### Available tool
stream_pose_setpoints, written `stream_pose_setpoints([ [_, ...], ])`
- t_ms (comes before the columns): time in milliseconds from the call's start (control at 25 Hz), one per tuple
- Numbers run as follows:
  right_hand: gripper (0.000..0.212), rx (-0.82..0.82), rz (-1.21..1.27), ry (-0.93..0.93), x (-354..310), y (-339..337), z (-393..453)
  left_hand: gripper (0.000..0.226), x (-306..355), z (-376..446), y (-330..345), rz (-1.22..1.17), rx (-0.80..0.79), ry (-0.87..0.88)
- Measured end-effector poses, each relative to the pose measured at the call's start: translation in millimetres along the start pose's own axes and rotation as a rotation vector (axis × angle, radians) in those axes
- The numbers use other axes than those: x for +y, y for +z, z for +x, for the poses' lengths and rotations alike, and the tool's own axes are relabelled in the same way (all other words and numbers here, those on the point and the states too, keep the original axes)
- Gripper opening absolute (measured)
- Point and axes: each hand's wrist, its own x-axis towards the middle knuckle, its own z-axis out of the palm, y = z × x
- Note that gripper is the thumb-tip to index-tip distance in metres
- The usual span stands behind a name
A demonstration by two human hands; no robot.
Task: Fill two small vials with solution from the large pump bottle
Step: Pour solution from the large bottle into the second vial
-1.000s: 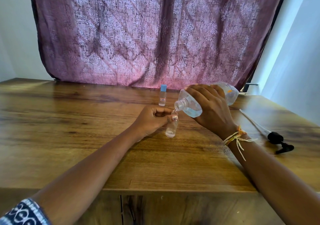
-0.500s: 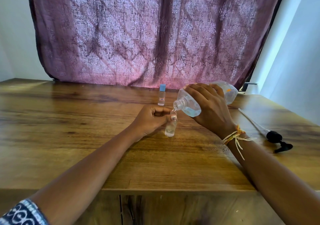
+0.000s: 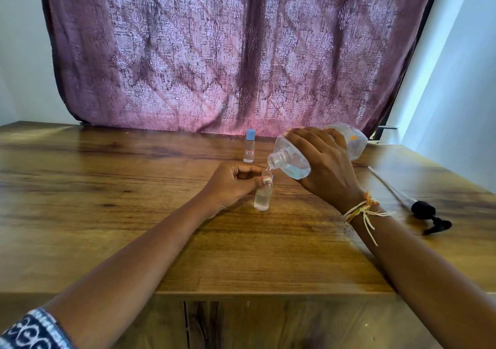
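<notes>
My left hand [image 3: 230, 182] pinches the neck of a small clear vial [image 3: 263, 197] that stands upright and uncapped on the wooden table [image 3: 107, 187]. My right hand [image 3: 322, 166] grips the large clear bottle [image 3: 295, 160], tipped almost flat with its open mouth right above the vial. Clear liquid runs from the mouth into the vial, which holds liquid. A second vial [image 3: 249, 146] with a blue cap and a small label stands behind, near the curtain.
The bottle's black pump head with its long white tube [image 3: 426, 211] lies on the table to the right of my right forearm. A patterned purple curtain [image 3: 241, 53] hangs along the table's back edge. The table's front edge is close below my arms.
Both hands hold nearly the same pose. The bottle stays tipped over the vial and the liquid keeps running into it.
</notes>
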Motion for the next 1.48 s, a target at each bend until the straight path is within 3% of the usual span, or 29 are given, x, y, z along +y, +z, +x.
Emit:
stream_pose_setpoints([
  [1480, 0.05, -0.023, 0.025, 0.013, -3.5, -2.9, 0.4, 0.015, 1.7, -0.3, -1.2, -0.013, 0.006, -0.031],
])
